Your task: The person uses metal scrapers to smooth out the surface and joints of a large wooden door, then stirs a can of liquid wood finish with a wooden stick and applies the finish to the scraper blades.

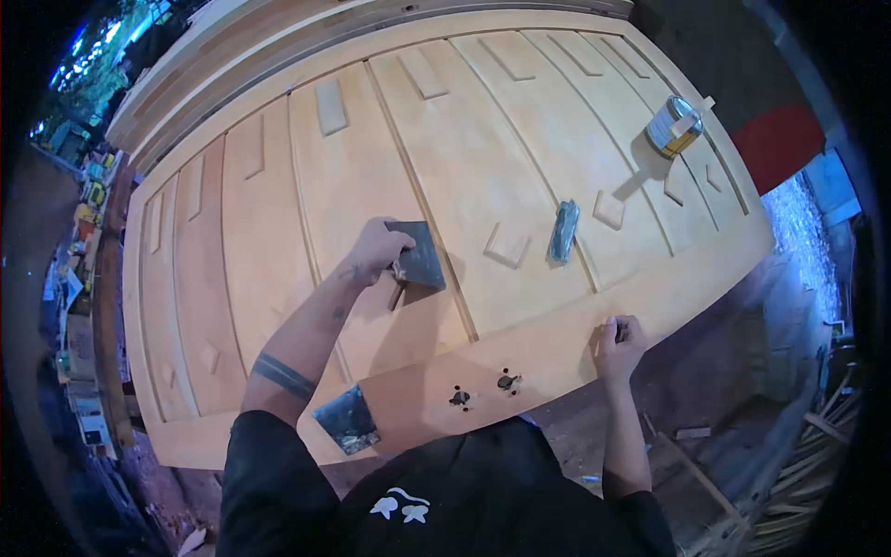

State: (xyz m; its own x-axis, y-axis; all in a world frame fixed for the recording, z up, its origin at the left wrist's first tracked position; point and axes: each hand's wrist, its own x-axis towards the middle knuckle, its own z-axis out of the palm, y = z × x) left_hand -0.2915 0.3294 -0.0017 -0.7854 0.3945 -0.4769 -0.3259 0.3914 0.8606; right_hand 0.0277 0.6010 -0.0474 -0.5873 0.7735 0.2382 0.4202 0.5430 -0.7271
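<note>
A large pale wooden door (pixel 520 316) with grooves and raised panels lies flat in front of me. My left hand (pixel 380 251) is closed on a dark flat square sheet (pixel 419 255) over the middle of the door. Whether the sheet is sandpaper or a thin plate I cannot tell. At the door's near edge, my right hand (pixel 620 351) is closed with curled fingers; what it holds, if anything, is hidden. A second dark square sheet (pixel 348 420), with pale smears, lies on the near edge below my left forearm. A crumpled, shiny bluish-grey strip (pixel 563 232) rests on the door right of centre.
An open tin can (pixel 674 128) with a flat wooden stick stands at the door's far right. Two cut-outs (pixel 459 398) pierce the near rail. Long boards (pixel 278 46) lie beyond the far edge. Wood strips (pixel 807 473) are heaped at lower right; a cluttered bench (pixel 93 306) runs along the left.
</note>
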